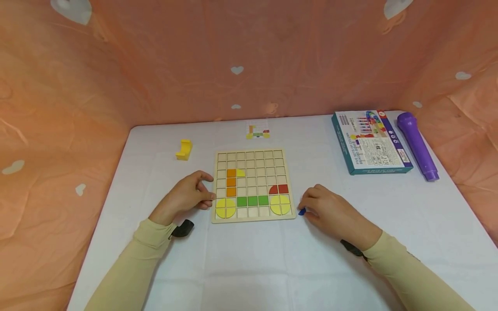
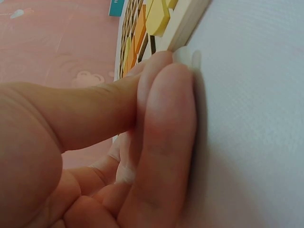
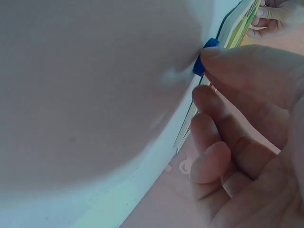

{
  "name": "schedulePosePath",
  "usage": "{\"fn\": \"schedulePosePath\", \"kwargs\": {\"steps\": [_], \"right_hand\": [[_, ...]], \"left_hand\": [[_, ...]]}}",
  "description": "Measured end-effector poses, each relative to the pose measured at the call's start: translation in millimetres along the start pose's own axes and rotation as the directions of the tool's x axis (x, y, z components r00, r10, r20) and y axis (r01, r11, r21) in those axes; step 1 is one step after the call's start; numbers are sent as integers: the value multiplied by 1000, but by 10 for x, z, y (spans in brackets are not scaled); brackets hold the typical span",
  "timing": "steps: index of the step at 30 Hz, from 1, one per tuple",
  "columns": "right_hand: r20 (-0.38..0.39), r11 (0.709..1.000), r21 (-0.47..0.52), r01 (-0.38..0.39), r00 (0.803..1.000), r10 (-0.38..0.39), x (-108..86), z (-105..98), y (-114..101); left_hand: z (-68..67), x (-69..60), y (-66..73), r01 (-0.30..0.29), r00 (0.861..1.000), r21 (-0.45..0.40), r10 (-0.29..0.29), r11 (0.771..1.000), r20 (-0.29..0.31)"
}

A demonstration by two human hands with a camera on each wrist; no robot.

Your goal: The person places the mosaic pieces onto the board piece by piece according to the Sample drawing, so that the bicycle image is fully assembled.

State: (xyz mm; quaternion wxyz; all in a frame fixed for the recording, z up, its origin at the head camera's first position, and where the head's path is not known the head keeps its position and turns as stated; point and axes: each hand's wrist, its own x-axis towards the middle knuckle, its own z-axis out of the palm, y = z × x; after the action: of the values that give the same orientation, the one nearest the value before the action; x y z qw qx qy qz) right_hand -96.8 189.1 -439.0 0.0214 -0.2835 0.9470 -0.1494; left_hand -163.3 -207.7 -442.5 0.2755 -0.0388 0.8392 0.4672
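A wooden grid board (image 1: 253,164) lies on the white table with coloured tiles in its cells. Three orange squares (image 1: 231,182) stand in a column with a yellow quarter circle (image 1: 241,173) beside the top one. Three green squares (image 1: 253,201) form a row between two yellow circles made of quarters. A red square (image 1: 283,188) and a red rounded tile sit above the right circle. My left hand (image 1: 186,194) rests at the board's left edge, fingers relaxed. My right hand (image 1: 330,211) pinches a small blue tile (image 3: 205,57) between thumb and index finger, just right of the board.
Behind the board lies a small pattern card (image 1: 257,129). An L-shaped yellow block (image 1: 184,150) is at the back left. At the back right are a flat game box (image 1: 371,142) and a purple microphone-shaped object (image 1: 418,147). An orange cloth surrounds the table.
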Motion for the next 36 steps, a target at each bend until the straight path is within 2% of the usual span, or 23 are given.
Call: {"fn": "schedulePosePath", "kwargs": {"steps": [16, 23, 30, 36], "right_hand": [[30, 1000, 18, 3, 1000, -4, 7, 14, -39], [40, 1000, -5, -1, 999, 1, -4, 5, -21], [-23, 999, -7, 44, 999, -44, 10, -66, -5], [-64, 994, 10, 112, 992, -111, 178, -74, -136]], "left_hand": [[-6, -6, -9, -16, 1000, -10, 16, 1000, 4], [-5, -9, -3, -14, 1000, -17, 15, 1000, 4], [-3, -22, 2, -11, 1000, -19, 11, 1000, 8], [-8, -20, 4, -15, 1000, -12, 15, 1000, 7]]}}
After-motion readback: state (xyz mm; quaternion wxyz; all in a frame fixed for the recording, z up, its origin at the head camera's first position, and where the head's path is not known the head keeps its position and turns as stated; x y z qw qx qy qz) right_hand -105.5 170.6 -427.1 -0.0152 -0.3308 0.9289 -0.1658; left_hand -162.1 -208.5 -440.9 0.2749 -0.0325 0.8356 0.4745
